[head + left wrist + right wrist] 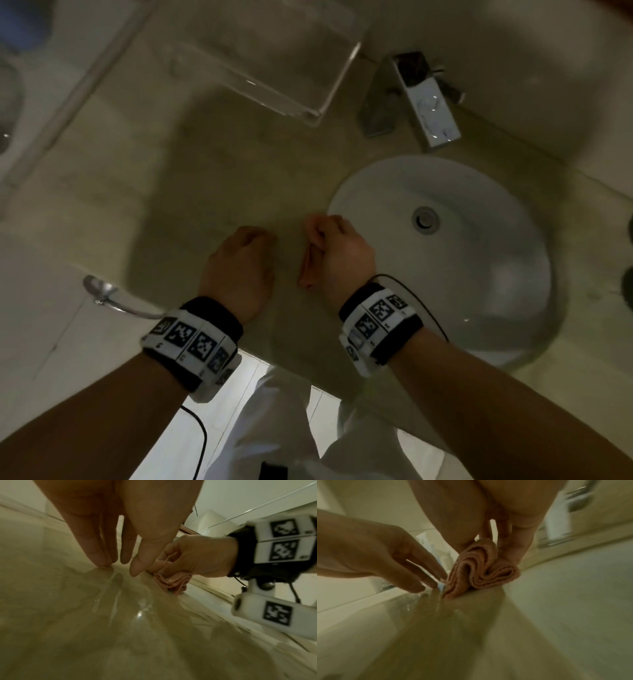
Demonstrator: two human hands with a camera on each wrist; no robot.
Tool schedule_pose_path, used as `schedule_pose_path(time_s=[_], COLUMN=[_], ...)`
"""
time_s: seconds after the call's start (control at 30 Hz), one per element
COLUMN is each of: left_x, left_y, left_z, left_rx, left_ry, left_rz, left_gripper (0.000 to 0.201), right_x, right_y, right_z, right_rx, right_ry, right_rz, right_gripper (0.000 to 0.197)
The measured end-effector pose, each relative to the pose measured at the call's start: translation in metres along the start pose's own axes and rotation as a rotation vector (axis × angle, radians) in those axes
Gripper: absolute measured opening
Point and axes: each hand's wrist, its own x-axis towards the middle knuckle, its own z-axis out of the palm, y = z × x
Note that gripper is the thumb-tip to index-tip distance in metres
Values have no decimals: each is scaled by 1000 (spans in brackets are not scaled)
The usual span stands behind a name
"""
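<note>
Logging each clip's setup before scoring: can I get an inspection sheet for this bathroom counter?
Surface: beige counter, glossy, with wet glints near the fingertips.
Job's things: folded pink cloth, pressed on the counter.
Clutter: clear tray at the back.
Grippers: right hand grips the cloth; left hand has straight fingers, tips on the counter.
Cables: black cable by the right wrist; second cable under the left forearm.
Surroundings: white sink, faucet, chrome hook at left.
</note>
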Motion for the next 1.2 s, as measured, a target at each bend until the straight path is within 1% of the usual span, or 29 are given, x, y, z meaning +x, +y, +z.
schedule_pose_path(time_s=[0.13, 0.23, 0.3, 0.37, 0.47, 0.53, 0.6, 0.67, 0.7, 0.77, 0.83, 0.87, 0.93, 1.0, 1.03, 1.1, 1.17, 1.2], left_x=[-4, -5, -4, -2, -1, 0, 0, 2, 4, 11, 18, 22, 28, 31, 33, 35, 37, 39], left_y=[-25, -40, -48, -53, -47, -36, -18, 1, 9, 26, 45, 56, 79, 101, 110, 128, 146, 154], left_z=[-5, -5, -4, -3, -8, -10, -13, -14, -14, -12, -8, -6, -5, -4, -3, 1, 7, 11], left_rx=[9, 34, 67, 98, 52, 18, -9, -120, -183, -266, -335, -373, -466, -595, -646, -746, -840, -857], left_ry=[71, 85, 77, 58, 42, 47, 68, 117, 120, 89, 74, 61, 17, -46, -80, -155, -219, -236], left_rz=[-28, -58, -57, -49, -46, -24, 50, 110, 116, 107, 131, 136, 137, 127, 133, 163, 167, 161], left_gripper=[53, 47, 47, 51, 53, 49, 50, 44, 46, 59, 65, 66, 66, 62, 58, 50, 45, 47], right_x=[34, 49, 48, 43, 36, 33, 28, 20, 15, 4, -5, -9, -16, -19, -19, -21, -23, -24], right_y=[-19, -40, -52, -58, -57, -52, -40, -23, -14, 3, 19, 27, 45, 63, 71, 85, 95, 99], right_z=[18, 33, 41, 44, 41, 30, 16, -2, -12, -37, -64, -75, -91, -100, -104, -110, -115, -117], right_rx=[-63, -45, -58, -61, -2, 60, 144, 189, 237, 415, 510, 523, 579, 679, 718, 767, 737, 711], right_ry=[-25, -97, -141, -152, -179, -228, -229, -136, -95, -61, -53, -43, -37, -42, -42, -22, 15, 30], right_rz=[-125, -185, -227, -264, -281, -224, -119, -69, -52, 32, 103, 117, 125, 140, 137, 130, 116, 105], right_gripper=[32, 32, 30, 26, 26, 33, 30, 34, 36, 26, 16, 15, 22, 28, 27, 20, 14, 14])
